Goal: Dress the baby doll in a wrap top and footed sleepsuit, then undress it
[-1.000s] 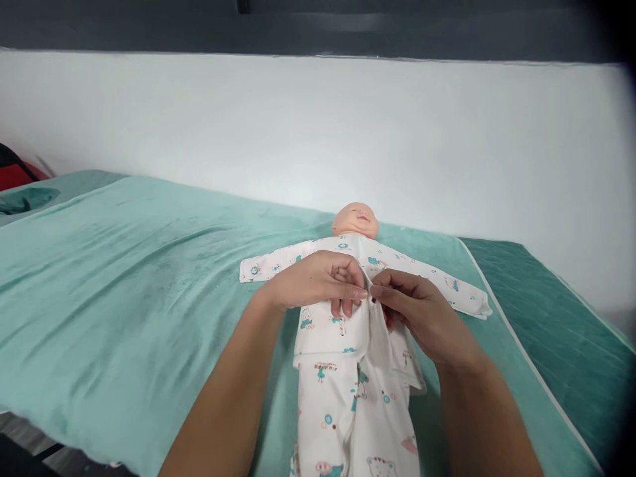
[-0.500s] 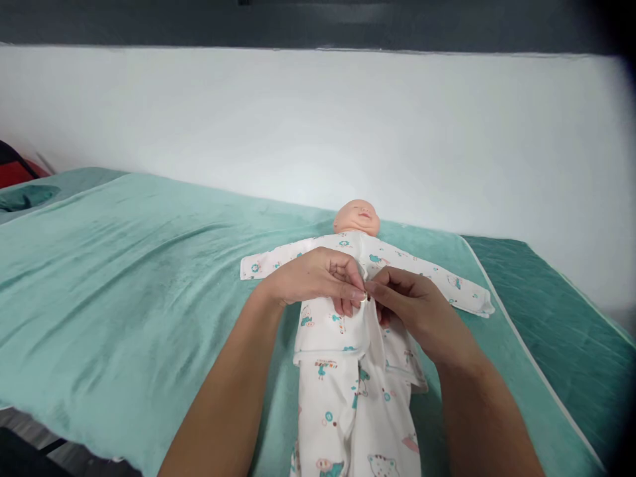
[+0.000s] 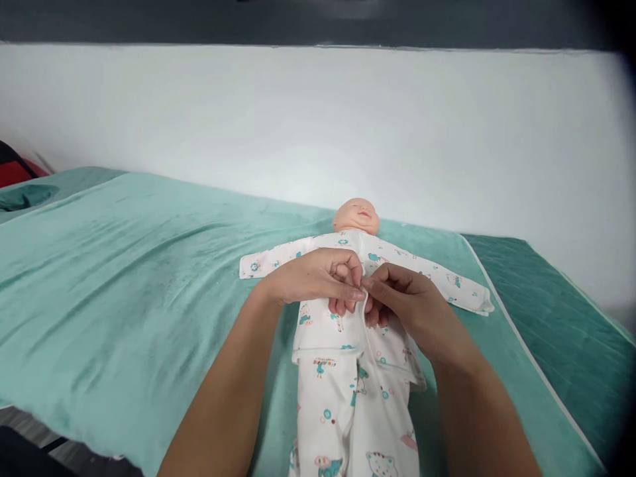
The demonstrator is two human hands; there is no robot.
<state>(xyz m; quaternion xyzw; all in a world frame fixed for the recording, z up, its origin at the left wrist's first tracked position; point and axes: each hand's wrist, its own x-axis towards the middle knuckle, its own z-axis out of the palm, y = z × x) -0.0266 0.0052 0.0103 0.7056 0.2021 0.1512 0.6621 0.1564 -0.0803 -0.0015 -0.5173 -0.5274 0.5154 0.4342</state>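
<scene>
A baby doll (image 3: 356,216) lies on its back, dressed in a white printed shirt (image 3: 325,334) and matching trousers (image 3: 325,404). Its sleeves stretch out to both sides. Over the chest, my left hand (image 3: 330,278) pinches the shirt's front edge between thumb and fingers. Close against it, my right hand (image 3: 400,291) pinches the other front edge at the middle opening. The fingertips of both hands nearly meet, and they hide whatever fastener may be between them. Below the hands the two shirt fronts lie side by side over the trousers' waist.
A light green sheet (image 3: 124,285) covers the bed under the doll. Darker green quilted bedding (image 3: 546,311) shows at the right. Behind stands a white wall (image 3: 298,126). A red and black item (image 3: 14,169) sits at the far left edge.
My right hand has shifted slightly left, toward my left hand. The right shirt front has come nearer the left one, and the gap below the fingers has narrowed.
</scene>
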